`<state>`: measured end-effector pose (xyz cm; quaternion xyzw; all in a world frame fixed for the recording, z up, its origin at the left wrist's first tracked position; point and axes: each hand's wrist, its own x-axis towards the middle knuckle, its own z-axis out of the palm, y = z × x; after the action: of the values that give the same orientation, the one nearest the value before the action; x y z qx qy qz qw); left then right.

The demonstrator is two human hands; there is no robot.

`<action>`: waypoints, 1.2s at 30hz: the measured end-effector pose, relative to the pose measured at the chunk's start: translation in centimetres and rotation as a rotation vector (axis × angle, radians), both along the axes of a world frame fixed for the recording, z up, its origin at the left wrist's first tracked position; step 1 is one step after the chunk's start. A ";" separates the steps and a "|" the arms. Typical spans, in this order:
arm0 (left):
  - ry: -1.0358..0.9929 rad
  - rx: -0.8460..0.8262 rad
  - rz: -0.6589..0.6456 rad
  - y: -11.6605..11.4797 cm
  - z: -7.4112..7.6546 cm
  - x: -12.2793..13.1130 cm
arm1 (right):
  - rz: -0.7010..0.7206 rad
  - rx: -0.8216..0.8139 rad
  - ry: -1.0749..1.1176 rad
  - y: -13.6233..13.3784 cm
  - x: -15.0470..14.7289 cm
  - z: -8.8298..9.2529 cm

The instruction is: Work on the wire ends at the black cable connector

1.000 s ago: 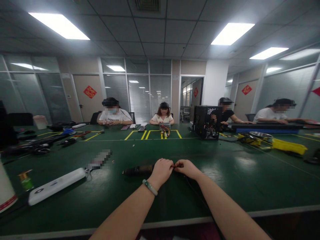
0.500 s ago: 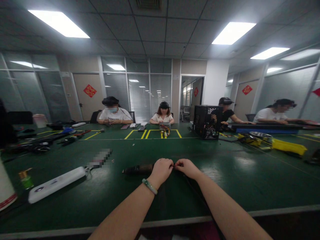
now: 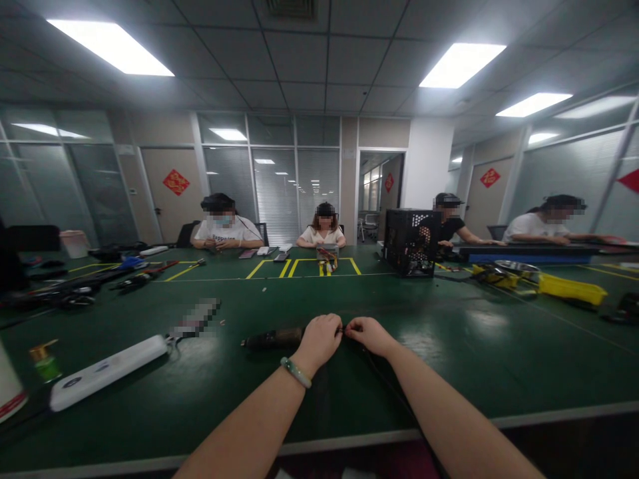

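A dark, stick-shaped corded tool, which looks like an electric screwdriver (image 3: 273, 338), lies on the green table with its narrow tip to the left. My left hand (image 3: 322, 338) is closed over its right end and hides that part. Just to the right, the fingers of my right hand (image 3: 370, 335) are pinched at the black cable (image 3: 387, 382) where it meets the tool. The two hands' fingertips almost touch. From there the cable runs down beside my right forearm to the table's near edge.
A white power strip (image 3: 112, 372) with a phone-like device beyond it lies at left, near a small green bottle (image 3: 46, 366). Across the table stand a black computer case (image 3: 412, 243) and a yellow tray (image 3: 572, 290). Several people sit along the far side.
The view has shifted slightly, so everything sits a little further left. Both hands keep their hold on the tool and cable, with hardly any visible movement.
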<state>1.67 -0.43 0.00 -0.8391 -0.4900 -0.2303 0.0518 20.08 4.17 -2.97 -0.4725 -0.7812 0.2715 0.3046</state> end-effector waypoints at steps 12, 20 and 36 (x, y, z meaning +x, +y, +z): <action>0.139 0.081 -0.035 -0.4 0.6 0.3 | -0.011 0.027 -0.031 -0.4 -0.1 0.4; 0.173 0.149 -0.073 -0.1 0.2 0.3 | -0.010 0.062 -0.042 -0.1 -0.1 0.2; 0.143 0.095 -0.051 -0.6 0.8 0.2 | -0.014 0.038 -0.017 -0.2 0.0 0.2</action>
<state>1.82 -1.02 0.75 -0.8623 -0.4519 -0.1940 0.1203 20.08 3.97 -2.77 -0.4745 -0.7854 0.2504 0.3087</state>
